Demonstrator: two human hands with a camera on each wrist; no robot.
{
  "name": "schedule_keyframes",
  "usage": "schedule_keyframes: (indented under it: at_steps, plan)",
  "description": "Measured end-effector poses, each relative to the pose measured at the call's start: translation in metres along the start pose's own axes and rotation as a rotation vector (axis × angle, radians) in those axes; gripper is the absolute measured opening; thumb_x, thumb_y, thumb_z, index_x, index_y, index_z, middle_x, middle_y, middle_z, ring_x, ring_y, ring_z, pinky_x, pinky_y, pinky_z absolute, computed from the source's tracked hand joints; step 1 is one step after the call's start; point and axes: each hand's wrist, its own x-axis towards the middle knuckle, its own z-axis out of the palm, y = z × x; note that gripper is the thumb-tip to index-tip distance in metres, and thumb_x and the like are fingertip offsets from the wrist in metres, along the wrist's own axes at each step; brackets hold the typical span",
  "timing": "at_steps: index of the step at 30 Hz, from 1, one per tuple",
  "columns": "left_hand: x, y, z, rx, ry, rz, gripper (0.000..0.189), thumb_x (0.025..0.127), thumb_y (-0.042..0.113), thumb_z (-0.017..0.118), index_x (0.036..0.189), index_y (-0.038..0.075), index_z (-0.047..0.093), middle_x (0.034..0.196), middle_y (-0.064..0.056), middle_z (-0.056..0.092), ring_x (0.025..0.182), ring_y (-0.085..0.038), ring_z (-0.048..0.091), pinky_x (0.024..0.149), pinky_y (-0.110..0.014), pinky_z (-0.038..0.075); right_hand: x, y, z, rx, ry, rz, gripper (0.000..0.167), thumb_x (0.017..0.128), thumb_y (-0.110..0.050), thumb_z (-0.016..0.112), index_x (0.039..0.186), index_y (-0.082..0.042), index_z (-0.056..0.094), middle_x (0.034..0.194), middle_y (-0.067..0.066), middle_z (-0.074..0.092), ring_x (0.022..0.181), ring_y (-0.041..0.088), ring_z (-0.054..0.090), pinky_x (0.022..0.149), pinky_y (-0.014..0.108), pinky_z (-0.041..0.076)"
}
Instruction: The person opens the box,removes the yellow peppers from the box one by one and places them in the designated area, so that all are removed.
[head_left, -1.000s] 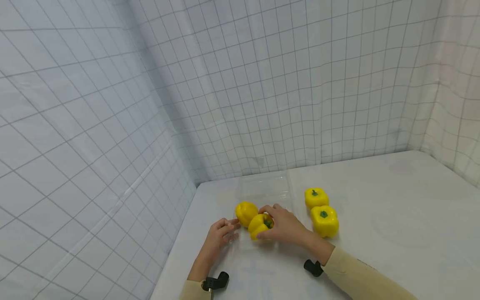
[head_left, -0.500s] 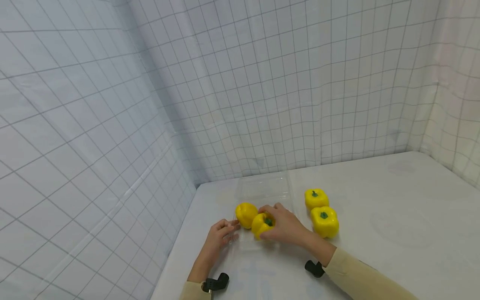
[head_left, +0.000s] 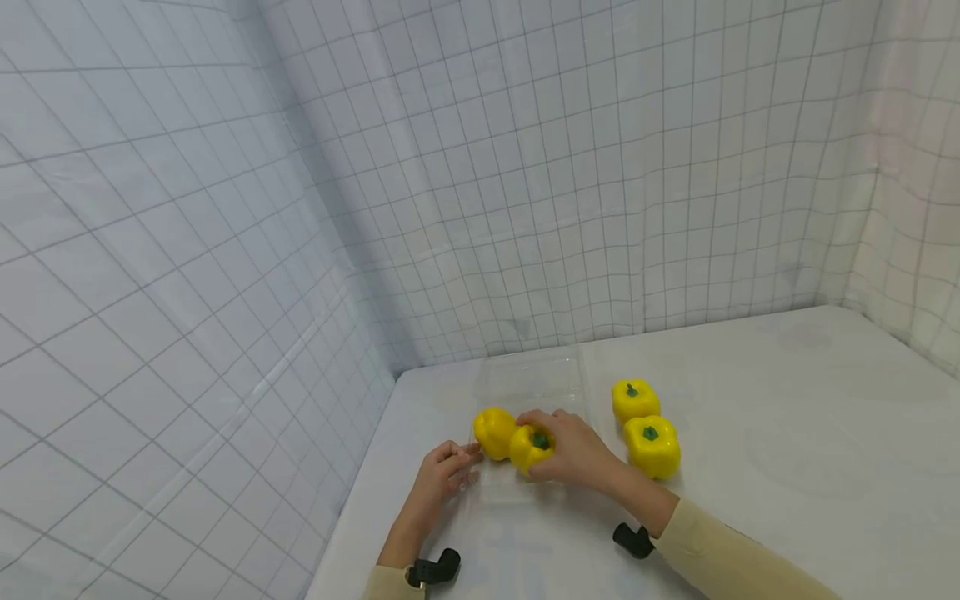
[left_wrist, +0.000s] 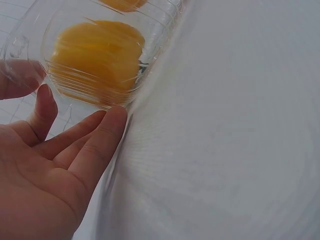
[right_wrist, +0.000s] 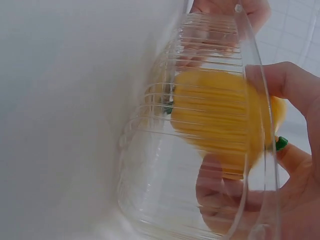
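My right hand (head_left: 577, 450) grips a yellow bell pepper (head_left: 528, 450) with a green stem, fingers on its far side and thumb on the near side. In the right wrist view this bell pepper (right_wrist: 215, 115) shows through the ribbed wall of a clear plastic container (right_wrist: 150, 175), with fingers inside the wall. Beside it in the container lies a second yellow bell pepper (head_left: 493, 433), turned on its side. My left hand (head_left: 441, 475) is at the container's left side; in the left wrist view its extended fingertips touch the lower edge of the clear wall (left_wrist: 95, 97).
The container's clear lid (head_left: 528, 375) lies folded back behind the peppers. To the right, a yellow bell pepper (head_left: 635, 400) and a nearer bell pepper (head_left: 652, 447) stand on the white table (head_left: 787, 433). Gridded white curtains (head_left: 525, 167) enclose the back and sides.
The right hand has shifted the gripped bell pepper slightly to the right inside the container and turned it a little. The left hand stays at the container's side.
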Motion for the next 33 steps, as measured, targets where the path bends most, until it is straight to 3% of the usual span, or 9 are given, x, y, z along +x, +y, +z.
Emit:
schedule_keyframes:
  at_steps: [9,19,25,33]
  plan:
    - [-0.002,0.004,0.002,-0.004,0.009,0.004,0.019,0.101,0.017,0.055,0.089,0.003,0.050,0.143,-0.025,0.053,0.131,-0.039,0.053,0.100,-0.043,0.050,-0.001,-0.005,-0.003,0.019,0.013,0.004,0.069,0.074,-0.027,0.087,0.136,-0.029,0.060,0.103,0.001,0.051,0.085,0.019,0.050,0.073,0.037,0.045]
    - [-0.004,0.007,0.002,0.012,0.014,-0.003,0.022,0.101,0.020,0.055,0.090,0.003,0.050,0.143,-0.024,0.053,0.130,-0.039,0.053,0.100,-0.043,0.050,-0.001,-0.006,-0.004,0.035,0.036,-0.044,0.058,0.078,-0.026,0.078,0.133,-0.030,0.062,0.101,0.000,0.049,0.083,0.018,0.051,0.073,0.035,0.045]
    - [-0.003,0.006,0.002,0.019,0.015,-0.002,0.025,0.101,0.020,0.056,0.092,-0.003,0.050,0.143,-0.024,0.053,0.130,-0.038,0.053,0.099,-0.042,0.051,-0.001,-0.010,-0.005,0.039,0.039,-0.026,0.066,0.075,-0.025,0.080,0.136,-0.022,0.055,0.109,-0.001,0.054,0.087,0.017,0.052,0.075,0.035,0.048]
    - [-0.002,0.002,0.001,0.017,0.011,-0.004,0.026,0.102,0.020,0.055,0.092,-0.003,0.050,0.143,-0.023,0.053,0.130,-0.038,0.053,0.098,-0.042,0.051,-0.004,-0.015,-0.008,0.055,0.026,-0.005,0.063,0.075,-0.024,0.080,0.133,-0.017,0.055,0.112,-0.003,0.056,0.089,0.016,0.053,0.078,0.035,0.049]
